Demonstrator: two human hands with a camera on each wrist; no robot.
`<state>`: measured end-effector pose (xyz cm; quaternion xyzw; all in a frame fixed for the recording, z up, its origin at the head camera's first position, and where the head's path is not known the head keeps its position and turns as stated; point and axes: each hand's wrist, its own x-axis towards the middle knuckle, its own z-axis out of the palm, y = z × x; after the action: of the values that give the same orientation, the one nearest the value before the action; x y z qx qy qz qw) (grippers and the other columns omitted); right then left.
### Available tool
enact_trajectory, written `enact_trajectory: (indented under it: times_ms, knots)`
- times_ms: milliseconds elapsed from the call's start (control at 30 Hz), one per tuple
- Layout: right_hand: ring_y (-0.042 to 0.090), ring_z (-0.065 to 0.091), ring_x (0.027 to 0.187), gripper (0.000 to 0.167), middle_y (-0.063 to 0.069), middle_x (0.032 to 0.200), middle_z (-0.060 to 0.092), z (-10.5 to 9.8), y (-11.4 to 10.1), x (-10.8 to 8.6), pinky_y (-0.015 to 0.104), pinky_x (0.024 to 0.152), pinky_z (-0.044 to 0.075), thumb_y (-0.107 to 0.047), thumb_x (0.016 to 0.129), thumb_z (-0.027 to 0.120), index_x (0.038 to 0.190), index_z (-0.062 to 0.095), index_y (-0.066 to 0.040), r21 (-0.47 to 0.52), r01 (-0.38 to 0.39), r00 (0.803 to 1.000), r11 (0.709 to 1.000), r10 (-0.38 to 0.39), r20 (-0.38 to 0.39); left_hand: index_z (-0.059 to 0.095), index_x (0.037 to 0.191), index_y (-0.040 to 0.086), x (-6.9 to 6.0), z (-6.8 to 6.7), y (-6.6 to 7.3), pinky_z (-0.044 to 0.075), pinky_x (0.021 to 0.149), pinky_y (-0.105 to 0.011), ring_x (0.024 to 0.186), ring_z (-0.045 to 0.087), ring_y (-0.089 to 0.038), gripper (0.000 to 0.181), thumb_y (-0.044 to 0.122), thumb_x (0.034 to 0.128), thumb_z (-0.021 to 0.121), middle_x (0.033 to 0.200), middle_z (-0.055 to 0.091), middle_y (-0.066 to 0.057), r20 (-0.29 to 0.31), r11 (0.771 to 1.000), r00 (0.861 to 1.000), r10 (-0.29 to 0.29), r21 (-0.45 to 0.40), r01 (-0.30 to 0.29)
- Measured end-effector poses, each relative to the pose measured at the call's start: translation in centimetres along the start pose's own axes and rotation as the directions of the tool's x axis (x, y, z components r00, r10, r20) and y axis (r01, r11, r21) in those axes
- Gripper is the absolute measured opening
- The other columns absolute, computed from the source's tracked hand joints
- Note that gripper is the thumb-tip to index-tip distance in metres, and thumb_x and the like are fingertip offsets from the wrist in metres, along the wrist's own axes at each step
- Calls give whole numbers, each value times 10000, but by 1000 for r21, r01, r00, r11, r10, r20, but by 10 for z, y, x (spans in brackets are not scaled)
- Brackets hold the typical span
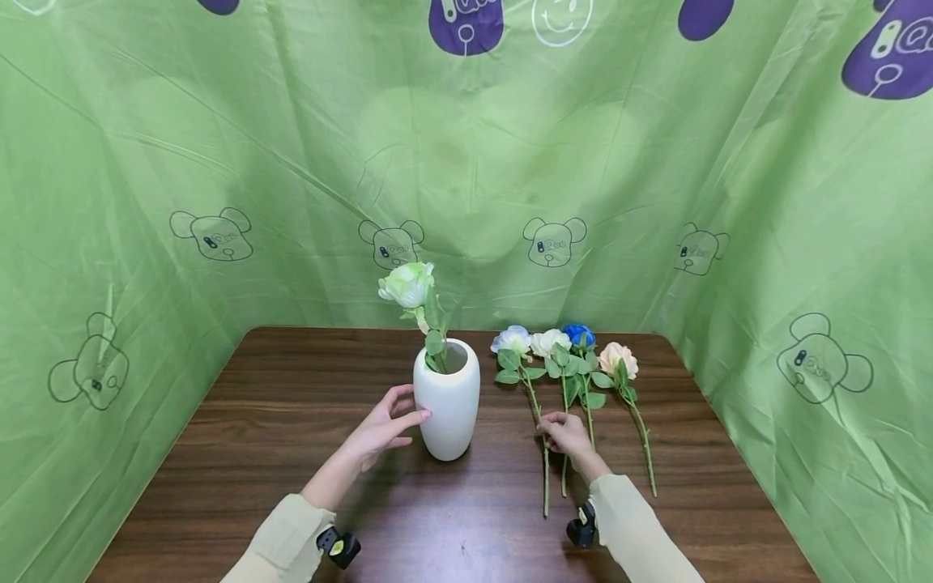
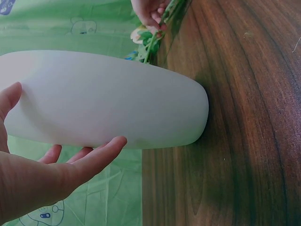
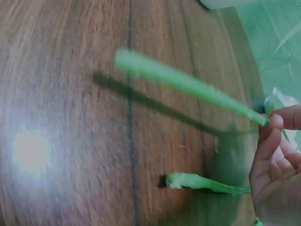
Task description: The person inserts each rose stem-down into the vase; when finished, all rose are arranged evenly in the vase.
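Note:
A white vase [image 1: 447, 413] stands upright on the table, with a pale green-white artificial rose [image 1: 408, 285] leaning left out of its mouth. My left hand [image 1: 382, 425] is at the vase's left side, its fingers spread and fairly straight along the wall. In the left wrist view, fingertips of the left hand [image 2: 61, 174] lie against or close to the vase [image 2: 108, 101]. My right hand [image 1: 567, 436] pinches the stem of a pale lilac-blue flower [image 1: 513, 340] between thumb and finger. The right wrist view shows that stem [image 3: 188, 87] raised, its shadow on the wood below.
Beside the pinched flower lie a white flower [image 1: 548, 343], a blue flower [image 1: 579, 335] and a peach flower [image 1: 618, 360], stems toward me. A brown wooden table [image 1: 277, 429] carries everything. Green printed cloth [image 1: 496, 162] hangs behind and at both sides.

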<state>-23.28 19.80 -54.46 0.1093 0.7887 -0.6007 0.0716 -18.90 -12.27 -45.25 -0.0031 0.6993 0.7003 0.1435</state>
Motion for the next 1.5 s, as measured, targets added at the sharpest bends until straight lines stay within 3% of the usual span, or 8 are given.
enact_trajectory:
  times_ms: [300,667,967,1100,1233,1333,1400,1500]
  knots:
    - [109,513,471,413,128,690,598,-13,7,0,233,432,429,-12,754,581,1136,443,58,69,161,974,985,-170,150,341,1285,97,0,1,-1,439,767,-475,1069,443,-333,586,200,803,657,1279,355,-202,-10,1000,1000,0,2,0]
    - [118,554,514,591,67,770,620,-8,25,7,225,469,464,-291,707,702,1178,429,-61,243,321,928,915,-355,111,339,1284,85,2,-1,-3,438,771,-473,1068,443,-339,582,186,805,654,1275,358,-206,-3,1000,1000,-5,-2,5]
    - [162,568,506,534,87,777,611,1,39,20,256,452,470,-274,752,683,1197,454,-85,387,508,842,769,-537,-38,354,1276,91,0,0,-1,439,773,-466,1072,443,-332,581,206,798,663,1271,368,-199,0,1000,1000,3,3,-3]
    - [181,555,514,465,150,781,600,6,3,-3,257,462,465,-137,799,634,1201,428,-24,402,555,818,728,-566,-103,350,1273,101,-1,-1,-1,439,780,-457,1075,440,-332,592,232,792,668,1273,361,-196,3,1000,1000,2,16,-3]
    - [155,544,538,432,123,805,600,13,-20,-8,229,494,457,-81,808,620,1188,425,-16,522,578,783,627,-606,-139,351,1270,105,0,-1,-2,439,781,-453,1072,443,-329,595,238,788,672,1271,365,-192,1,1000,1000,-2,19,2]
    - [191,541,558,449,191,875,586,16,-42,-16,264,540,468,-36,819,596,1219,395,-13,547,543,820,637,-543,-181,359,1267,106,0,-1,-1,440,778,-454,1066,449,-321,588,232,787,674,1266,372,-187,2,1000,1000,-1,10,1]
    - [213,547,564,471,216,915,578,16,-35,2,286,540,474,-15,831,575,1252,364,-36,571,556,809,604,-551,-205,356,1269,92,-5,1,6,435,782,-463,1065,449,-328,575,207,797,663,1263,373,-195,3,1000,1000,-3,5,3]
    - [211,538,540,493,185,877,591,17,-65,-14,283,529,473,53,838,538,1269,303,7,618,506,851,602,-464,-245,360,1267,88,-5,1,6,437,775,-465,1060,452,-326,572,201,796,664,1257,381,-194,1,1000,1000,1,1,-1]
